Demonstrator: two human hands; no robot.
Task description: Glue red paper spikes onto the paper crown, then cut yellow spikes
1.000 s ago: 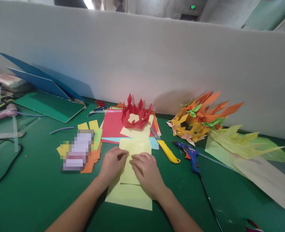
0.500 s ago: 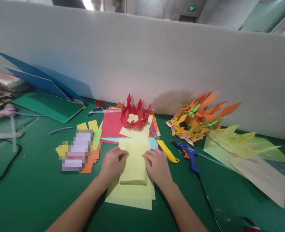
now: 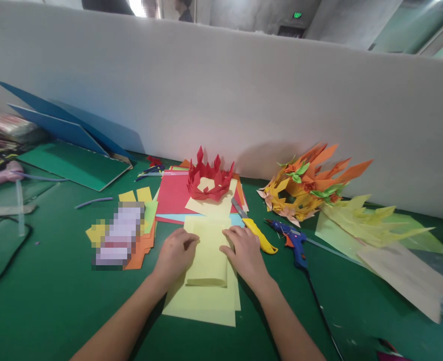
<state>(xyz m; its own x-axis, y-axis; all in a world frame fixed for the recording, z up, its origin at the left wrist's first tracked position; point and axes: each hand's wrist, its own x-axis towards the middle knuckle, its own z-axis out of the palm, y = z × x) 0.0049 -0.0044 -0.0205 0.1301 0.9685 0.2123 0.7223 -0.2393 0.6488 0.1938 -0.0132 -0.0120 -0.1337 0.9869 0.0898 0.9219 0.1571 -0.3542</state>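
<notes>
A folded sheet of pale yellow paper [image 3: 208, 255] lies in front of me, its rounded fold toward me. Beneath it are larger pale yellow sheets [image 3: 202, 313]. My left hand [image 3: 176, 253] pinches the folded paper's left edge between thumb and fingers. At the right edge, my right hand [image 3: 246, 253] has its thumb apart from its forefinger, with the fingertips by the paper. Just beyond that hand lies a yellow utility knife [image 3: 259, 234]. A red paper crown [image 3: 211, 180] stands on stacked coloured paper [image 3: 171, 195] behind the yellow sheets.
To the right are a blue glue gun [image 3: 295, 243] with its cord, an orange and yellow paper crown [image 3: 304, 188] and a pale yellow-green one [image 3: 372, 223]. On the left are orange paper pieces [image 3: 141, 253], a pixelated object [image 3: 120, 235], a green board [image 3: 78, 163] and a pink glue gun [image 3: 5, 175].
My right thumb has parted from the forefinger at the paper's right edge, where they were pinched together. My left hand holds its place.
</notes>
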